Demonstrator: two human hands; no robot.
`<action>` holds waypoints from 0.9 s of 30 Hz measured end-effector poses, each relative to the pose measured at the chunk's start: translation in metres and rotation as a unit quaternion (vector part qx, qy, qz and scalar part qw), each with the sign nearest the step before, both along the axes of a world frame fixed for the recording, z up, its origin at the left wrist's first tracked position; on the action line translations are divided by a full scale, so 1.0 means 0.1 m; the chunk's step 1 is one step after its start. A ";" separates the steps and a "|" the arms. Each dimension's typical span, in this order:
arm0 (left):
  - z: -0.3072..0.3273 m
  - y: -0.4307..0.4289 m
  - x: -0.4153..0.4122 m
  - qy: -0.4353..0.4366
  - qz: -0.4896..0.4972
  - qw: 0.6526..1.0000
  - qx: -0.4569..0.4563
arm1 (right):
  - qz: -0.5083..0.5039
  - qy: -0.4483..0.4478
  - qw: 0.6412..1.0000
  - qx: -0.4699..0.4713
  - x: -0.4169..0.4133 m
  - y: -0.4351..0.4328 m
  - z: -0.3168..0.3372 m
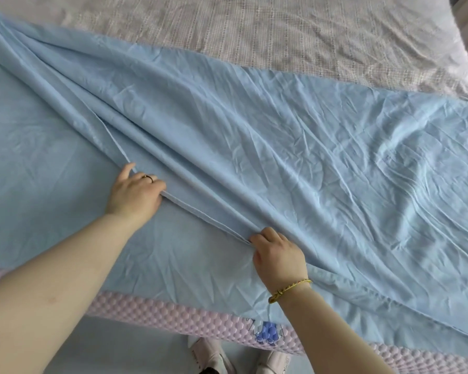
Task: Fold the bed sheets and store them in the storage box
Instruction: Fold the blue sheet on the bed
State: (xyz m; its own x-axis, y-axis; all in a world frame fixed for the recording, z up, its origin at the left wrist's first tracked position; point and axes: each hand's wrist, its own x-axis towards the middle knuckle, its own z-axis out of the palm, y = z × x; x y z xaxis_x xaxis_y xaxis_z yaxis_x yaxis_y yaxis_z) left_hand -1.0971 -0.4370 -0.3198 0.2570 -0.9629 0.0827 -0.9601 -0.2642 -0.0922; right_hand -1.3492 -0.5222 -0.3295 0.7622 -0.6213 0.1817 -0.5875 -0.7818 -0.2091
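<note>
Left forearm [46,287], bare and closest to the lens, reaches up from the lower left corner to a left hand [135,197] wearing a ring [148,178]. Its fingers are curled over the doubled hem [200,214] of a blue bed sheet [281,147] and its thumb points away along the cloth. The hem runs as a taut diagonal ridge from the far upper left down towards the near right, and both hands sit on that line, the left farther up the bed. The right hand [278,256], with a gold cord bracelet [287,290] at the wrist, lies closer to the bed's edge, clamped knuckles-up on the same hem with its fingertips pinching the layers. Flat sheet lies on the near left side of the ridge. The loose, creased bulk spreads away to the right over a striped cover [254,25], so the next fold would likely carry the hem that way, across the short axis. A quilted pink mattress side [173,317] shows below the sheet, and pale shoes [214,354] stand on the floor beneath it. No storage box is in view, and folding looks to be at an early stage.
</note>
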 end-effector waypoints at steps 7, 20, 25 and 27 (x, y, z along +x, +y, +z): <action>0.35 0.71 0.07 0.013 -0.010 0.994 -0.105 | 0.088 -0.110 0.990 0.022 -0.08 0.26 0.20; -0.14 1.38 -0.31 0.077 0.127 0.988 -0.040 | 0.156 -0.001 0.984 0.086 -0.23 0.64 -0.19; -0.13 1.39 -0.35 0.110 0.171 0.979 -0.011 | 0.165 0.016 0.974 0.156 -0.23 0.57 -0.15; -0.10 1.40 -0.37 0.152 0.185 0.971 -0.008 | 0.147 0.024 0.971 0.186 -0.20 0.54 -0.09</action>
